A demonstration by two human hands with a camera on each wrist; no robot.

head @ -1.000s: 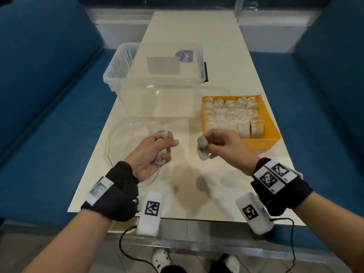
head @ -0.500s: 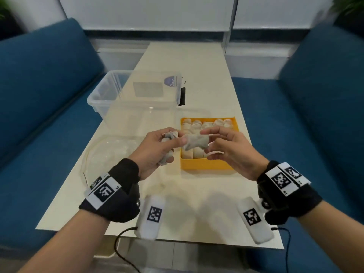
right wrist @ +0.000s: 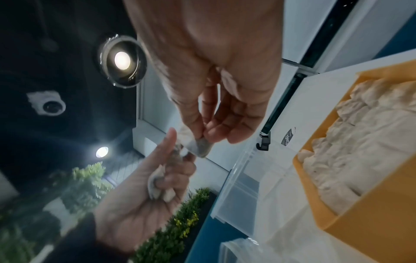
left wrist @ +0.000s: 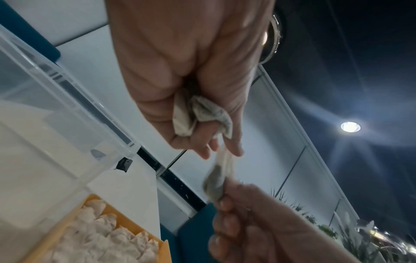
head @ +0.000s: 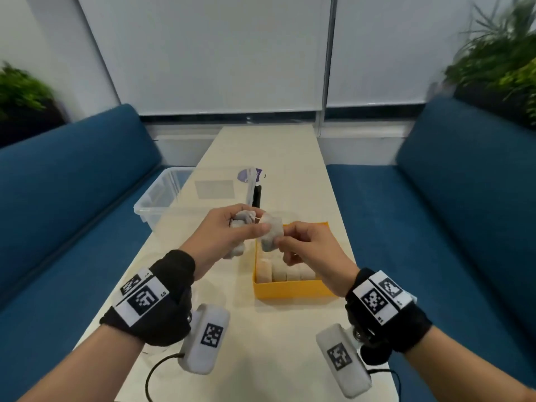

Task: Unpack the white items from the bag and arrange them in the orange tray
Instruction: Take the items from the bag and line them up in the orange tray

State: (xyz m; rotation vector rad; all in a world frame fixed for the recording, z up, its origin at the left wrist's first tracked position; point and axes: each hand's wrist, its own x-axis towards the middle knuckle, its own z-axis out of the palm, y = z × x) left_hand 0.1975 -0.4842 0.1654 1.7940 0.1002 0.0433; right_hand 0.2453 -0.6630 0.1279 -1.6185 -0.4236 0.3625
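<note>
Nearest, both wrists wear black bands with printed markers, and the forearms are cut off by the lower edge of the head view. Above the cream table (head: 261, 358), the left hand (head: 220, 236) curls its fingers round a crumpled white sachet (left wrist: 198, 115), most of it buried in the palm. The right hand (head: 307, 250) pinches a second white sachet (head: 272, 235) between thumb and fingertips; its dark filling shows through, but motion blur smears its outline in the left wrist view. The two hands meet just above the near left part of the orange tray (head: 293, 291), and they hide the tray's middle rows. White packets (head: 285, 271) stand packed along its near wall. The bag is hard to make out. Farther left sits a clear plastic bin (head: 162, 195). Blue sofas (head: 66, 204) flank the table.
</note>
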